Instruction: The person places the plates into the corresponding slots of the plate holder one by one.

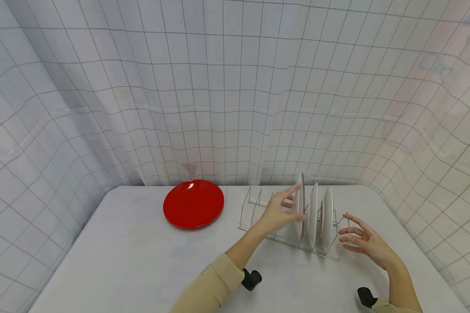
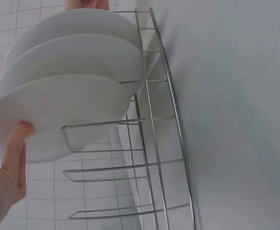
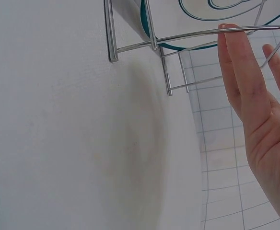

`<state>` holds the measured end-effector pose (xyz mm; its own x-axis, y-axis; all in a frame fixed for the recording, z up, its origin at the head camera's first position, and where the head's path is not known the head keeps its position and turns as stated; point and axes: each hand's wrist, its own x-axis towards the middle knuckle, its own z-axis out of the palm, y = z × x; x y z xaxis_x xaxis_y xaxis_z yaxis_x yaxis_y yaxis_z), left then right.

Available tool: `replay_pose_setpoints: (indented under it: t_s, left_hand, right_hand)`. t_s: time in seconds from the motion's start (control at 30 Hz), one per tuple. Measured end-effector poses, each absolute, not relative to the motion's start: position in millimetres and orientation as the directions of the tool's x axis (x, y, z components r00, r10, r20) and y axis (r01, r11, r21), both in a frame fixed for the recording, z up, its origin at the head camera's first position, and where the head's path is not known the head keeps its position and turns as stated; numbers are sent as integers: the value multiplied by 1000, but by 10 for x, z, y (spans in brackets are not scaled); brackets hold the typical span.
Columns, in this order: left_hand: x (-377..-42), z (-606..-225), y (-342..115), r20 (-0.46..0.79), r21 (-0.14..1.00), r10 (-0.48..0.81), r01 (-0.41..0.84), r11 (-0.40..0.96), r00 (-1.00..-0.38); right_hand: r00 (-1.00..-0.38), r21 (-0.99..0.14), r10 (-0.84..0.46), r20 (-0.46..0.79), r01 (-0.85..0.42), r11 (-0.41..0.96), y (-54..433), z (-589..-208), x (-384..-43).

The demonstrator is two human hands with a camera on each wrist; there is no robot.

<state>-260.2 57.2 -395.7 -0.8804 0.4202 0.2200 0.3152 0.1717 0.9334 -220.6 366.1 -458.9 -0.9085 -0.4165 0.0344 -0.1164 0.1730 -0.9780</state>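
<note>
A wire dish rack (image 1: 290,241) holds three white plates standing on edge. My left hand (image 1: 276,213) grips the leftmost plate (image 1: 301,202), which has a dark rim line, with the thumb at its near side and fingers farther back. In the left wrist view, a finger presses on that plate's pale underside. Beside it stand the middle plate (image 1: 312,217) and the right-hand plate (image 1: 327,219). My right hand (image 1: 370,245) is at the rack's right end, its fingertips touching the end wire (image 3: 192,34). Part of a plate with teal swirls (image 3: 197,14) shows behind that wire.
A glossy red plate (image 1: 193,204) lies on the white table (image 1: 141,261), left of the rack. Several wire slots (image 2: 111,171) at the rack's left end hold no plates. White curtains with a grid pattern (image 1: 203,108) surround the table at the back and sides.
</note>
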Motion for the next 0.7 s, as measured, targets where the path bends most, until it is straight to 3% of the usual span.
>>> replay_pose_setpoints:
  t_s: [0.47,0.7]
  left_hand:
    - [-2516,-4142,625,227,924,417,330,193,-880]
    - [-2516,-4095,369,237,946,353,298,131,-905]
  right_hand:
    - [-910,-976,-414,36,-121,181,3660,-4582,-2196]
    - [-909,-976,-416,36,-122,180,3647,-4570,-2179]
